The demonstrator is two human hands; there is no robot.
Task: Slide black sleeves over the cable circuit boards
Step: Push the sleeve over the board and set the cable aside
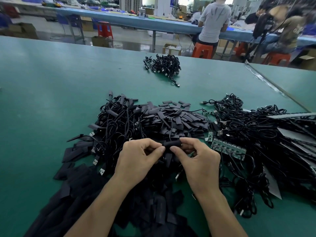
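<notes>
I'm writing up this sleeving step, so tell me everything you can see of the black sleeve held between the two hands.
The black sleeve is a short, matte tube, seemingly soft plastic, puffed open rather than flat. It lies roughly level, just above the heap of loose sleeves. The left hand pinches its left end; the right hand holds its right end, forefinger on top and thumb below. A thin cable seems to rise from behind it. Its inside is hidden.

Left hand (pixel 136 158), right hand (pixel 198 159): two. Cable heaps (pixel 162 65): three. Held sleeve (pixel 171 144): one. Board panel (pixel 229 147): one. Loose sleeves (pixel 179 118): uncountable.
</notes>
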